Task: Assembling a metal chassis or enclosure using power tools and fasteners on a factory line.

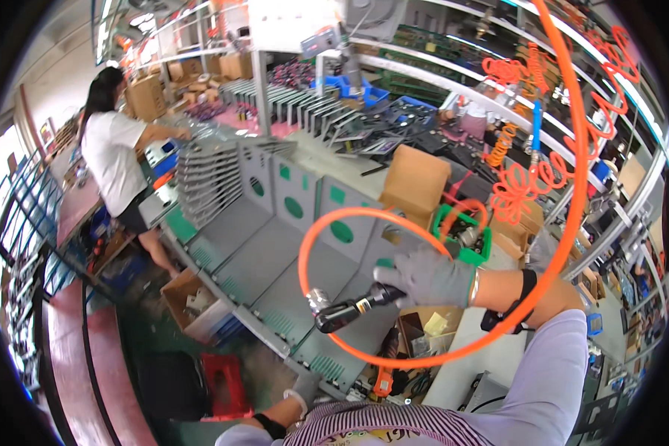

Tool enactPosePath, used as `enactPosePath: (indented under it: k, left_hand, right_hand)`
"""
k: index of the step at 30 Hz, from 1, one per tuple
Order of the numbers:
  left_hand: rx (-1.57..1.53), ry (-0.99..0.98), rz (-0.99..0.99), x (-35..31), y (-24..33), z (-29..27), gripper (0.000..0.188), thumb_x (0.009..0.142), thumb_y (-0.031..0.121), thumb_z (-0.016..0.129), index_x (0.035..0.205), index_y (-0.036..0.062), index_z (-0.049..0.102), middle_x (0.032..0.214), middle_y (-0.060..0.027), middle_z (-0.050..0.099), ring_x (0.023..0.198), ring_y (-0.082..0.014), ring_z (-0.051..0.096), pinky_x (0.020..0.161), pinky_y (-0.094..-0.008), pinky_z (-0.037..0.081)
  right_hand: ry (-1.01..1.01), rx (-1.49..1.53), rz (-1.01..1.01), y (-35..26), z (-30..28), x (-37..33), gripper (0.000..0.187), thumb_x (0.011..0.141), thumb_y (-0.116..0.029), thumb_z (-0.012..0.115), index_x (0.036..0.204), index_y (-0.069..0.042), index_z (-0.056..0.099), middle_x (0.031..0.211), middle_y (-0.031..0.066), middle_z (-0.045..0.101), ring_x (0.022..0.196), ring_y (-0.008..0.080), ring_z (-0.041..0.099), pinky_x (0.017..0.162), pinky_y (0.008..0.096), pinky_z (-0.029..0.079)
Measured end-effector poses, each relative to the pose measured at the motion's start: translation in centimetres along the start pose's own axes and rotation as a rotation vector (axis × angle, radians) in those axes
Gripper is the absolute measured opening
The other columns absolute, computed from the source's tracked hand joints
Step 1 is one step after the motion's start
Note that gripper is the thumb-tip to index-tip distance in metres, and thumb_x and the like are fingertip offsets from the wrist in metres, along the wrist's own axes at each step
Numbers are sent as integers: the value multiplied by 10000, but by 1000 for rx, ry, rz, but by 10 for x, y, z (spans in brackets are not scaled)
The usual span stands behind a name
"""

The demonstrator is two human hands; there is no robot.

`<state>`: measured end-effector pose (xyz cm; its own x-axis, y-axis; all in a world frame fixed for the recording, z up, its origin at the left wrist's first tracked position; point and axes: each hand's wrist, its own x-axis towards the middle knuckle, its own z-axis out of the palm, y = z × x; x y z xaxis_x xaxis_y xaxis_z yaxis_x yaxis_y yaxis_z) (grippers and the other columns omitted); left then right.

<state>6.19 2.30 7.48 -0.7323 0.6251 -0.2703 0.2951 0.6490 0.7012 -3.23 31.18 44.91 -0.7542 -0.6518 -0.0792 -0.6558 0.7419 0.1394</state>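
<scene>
Above a row of grey metal cases (279, 249), the R hand (435, 275), in a grey glove, has a black air tool (349, 314). Its grip is wrapped round one end of the tool, & the other end points L & a bit down. A silver fitting (318, 299) is at that far end, w/ an orange hose (398, 363) by it. The hose makes a big loop round the tool & goes up to the top.

The L hand (302, 388), gloved too, is low down by the near edge of the cases. Can't tell if its grip is spread or pinching sth.

Behind the cases, an open cardboard box (416, 178) is on the surface (353, 171), nr a green bin (474, 257) w/ metal bits. Grey metal panels (208, 186) are stacked at the L end. Orange coiled hoses (513, 189) hang on the R. Far L, a person in a white top (115, 145) stands w/ an arm out. A red stool (225, 383) is on the floor, lower L.
</scene>
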Motion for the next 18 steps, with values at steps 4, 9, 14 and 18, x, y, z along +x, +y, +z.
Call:
enactPosePath:
  k: [4,9,14,18]
  left_hand:
    - [-597,247,-496,-10,46,-30,505,711,260,582,1066,-70,441,922,-159,582,832,-259,579,686,-344,467]
    - [-1330,578,-520,7,39,-4,520,742,144,564,1158,-32,306,1052,-179,480,940,-262,506,815,-343,426]
    - [-974,854,-495,15,34,27,509,840,274,517,1201,-17,304,964,-175,518,860,-271,517,775,-343,410]
    - [-794,902,-560,13,59,11,499,844,338,492,1188,9,341,887,-142,543,797,-251,531,728,-347,421]
  right_hand:
    - [-542,537,275,-51,73,-31,401,708,-313,598,1021,-109,454,691,137,554,667,290,583,579,394,438]
    - [-746,1504,867,-86,161,-95,325,736,-234,588,979,-34,507,679,14,526,561,95,473,510,249,407]
    - [-608,1958,835,-103,221,-123,264,789,-200,546,961,-4,503,744,76,583,608,142,569,562,274,476]
    - [-639,1994,799,-113,247,-110,298,763,-234,556,922,16,531,761,94,596,641,162,592,580,264,488]
